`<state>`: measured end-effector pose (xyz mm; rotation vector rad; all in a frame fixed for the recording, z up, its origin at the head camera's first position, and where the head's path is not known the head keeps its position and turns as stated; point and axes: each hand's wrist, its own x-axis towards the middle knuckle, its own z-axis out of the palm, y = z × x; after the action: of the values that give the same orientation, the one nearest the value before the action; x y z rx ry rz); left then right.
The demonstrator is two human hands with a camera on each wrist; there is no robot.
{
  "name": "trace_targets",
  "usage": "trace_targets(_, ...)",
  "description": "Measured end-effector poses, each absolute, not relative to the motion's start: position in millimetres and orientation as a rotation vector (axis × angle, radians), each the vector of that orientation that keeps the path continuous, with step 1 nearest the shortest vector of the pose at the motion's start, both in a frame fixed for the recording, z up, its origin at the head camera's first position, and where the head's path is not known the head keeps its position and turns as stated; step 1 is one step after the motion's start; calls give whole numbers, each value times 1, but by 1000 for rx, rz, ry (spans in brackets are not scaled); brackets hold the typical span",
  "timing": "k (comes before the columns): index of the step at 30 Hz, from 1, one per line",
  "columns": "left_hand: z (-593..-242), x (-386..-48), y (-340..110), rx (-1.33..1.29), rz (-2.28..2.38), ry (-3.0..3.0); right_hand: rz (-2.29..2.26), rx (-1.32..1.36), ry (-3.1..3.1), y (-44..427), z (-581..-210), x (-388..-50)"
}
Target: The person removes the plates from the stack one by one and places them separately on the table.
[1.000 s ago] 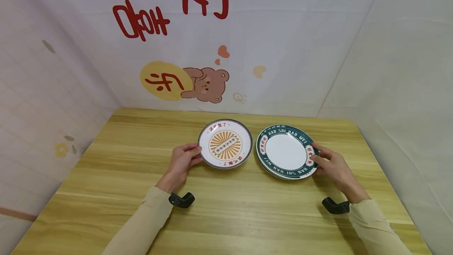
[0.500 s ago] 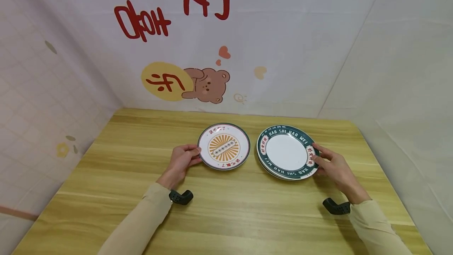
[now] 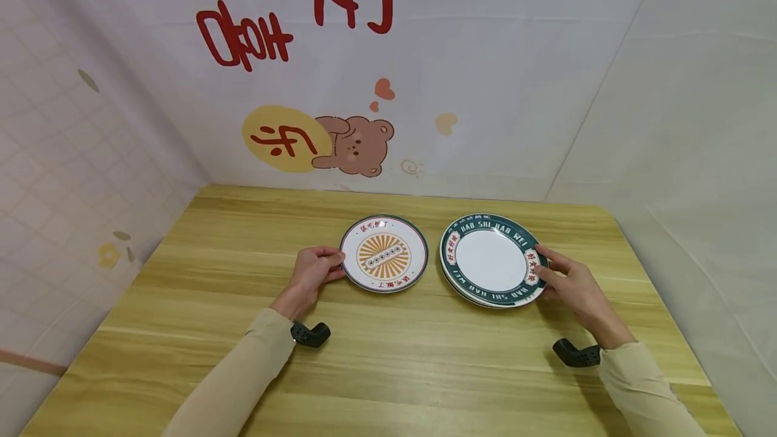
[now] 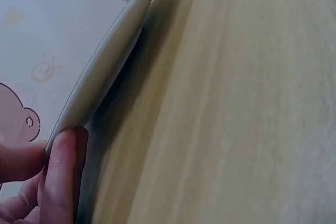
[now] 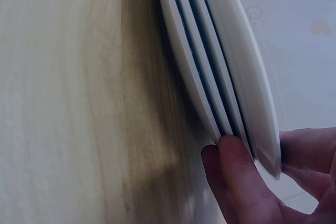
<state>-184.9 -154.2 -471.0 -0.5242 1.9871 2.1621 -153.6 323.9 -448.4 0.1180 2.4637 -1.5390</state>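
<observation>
My left hand (image 3: 312, 275) pinches the left rim of a small white plate (image 3: 397, 280), thumb on top and fingers underneath. An orange sunburst and red characters decorate this plate. In the left wrist view its underside (image 4: 105, 64) is low over the table; whether its foot touches the wood I cannot tell. To its right, a small gap away, a stack of plates sits, topped by a white plate (image 3: 490, 260) with a green lettered rim. My right hand (image 3: 573, 288) grips the stack's right edge. Several layered rims (image 5: 210, 61) show between its thumb and fingers.
Both plate groups are on or just above a wooden table (image 3: 388, 369), towards its back edge. Behind rises a white cloth wall (image 3: 498, 66) with red characters and a printed bear. Pale side walls flank the table. Each wrist carries a black camera mount (image 3: 311, 334).
The small plate in my left hand has sunk a little and shifted slightly left, levelling towards the table. My right hand and the stack stay put.
</observation>
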Motion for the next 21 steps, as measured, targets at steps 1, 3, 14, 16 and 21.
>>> trace_targets(1, -471, -185, -154, -525, 2162, 1988, -1547, 117, 2460, 324, -448, -154)
trace_targets(3, -472, -186, -154, -523, 2161, 1991, -1561, 112, 2455, 324, -448, -155)
trace_targets(14, -475, -185, -154, -473, 2137, 2072, -1611, 74, 2427, 324, -447, -153)
trace_targets(16, -474, -184, -154, -460, 2121, 2096, -1612, 76, 2426, 324, -447, -153)
trace_targets(21, -472, -183, -157, -449, 2016, 2202, -1612, 73, 2425, 324, -447, -153)
